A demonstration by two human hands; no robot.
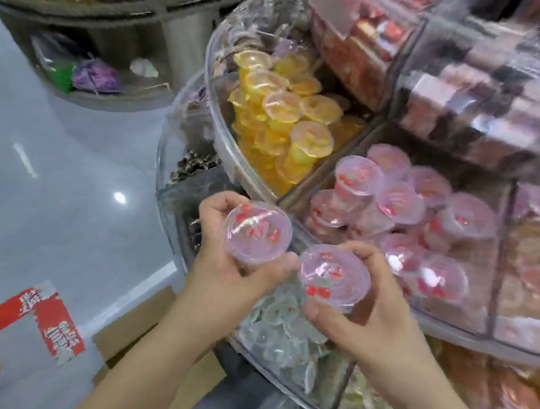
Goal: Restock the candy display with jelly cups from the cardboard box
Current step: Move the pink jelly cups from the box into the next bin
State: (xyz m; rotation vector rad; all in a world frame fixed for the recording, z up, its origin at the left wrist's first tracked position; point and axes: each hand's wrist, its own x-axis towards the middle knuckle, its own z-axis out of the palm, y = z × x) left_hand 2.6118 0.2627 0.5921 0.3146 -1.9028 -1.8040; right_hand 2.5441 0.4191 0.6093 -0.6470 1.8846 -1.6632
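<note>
My left hand [218,276] grips a clear jelly cup [256,233] with a red-printed lid. Beside it, my right hand [363,316] holds a second jelly cup [334,276] of the same kind. Both cups hover just in front of the round clear display's [242,166] middle tier. Its compartment [469,299] to the right holds several pink-lidded jelly cups [399,200]. The cardboard box [133,320] lies on the floor at lower left, partly hidden by my left forearm.
Yellow jelly cups [283,117] fill the compartment to the left of the pink ones. A lower tier holds green-lidded cups [279,329]. Upper tiers carry wrapped sweets [481,105]. A red and white flap [51,319] lies at lower left on the grey floor [40,191].
</note>
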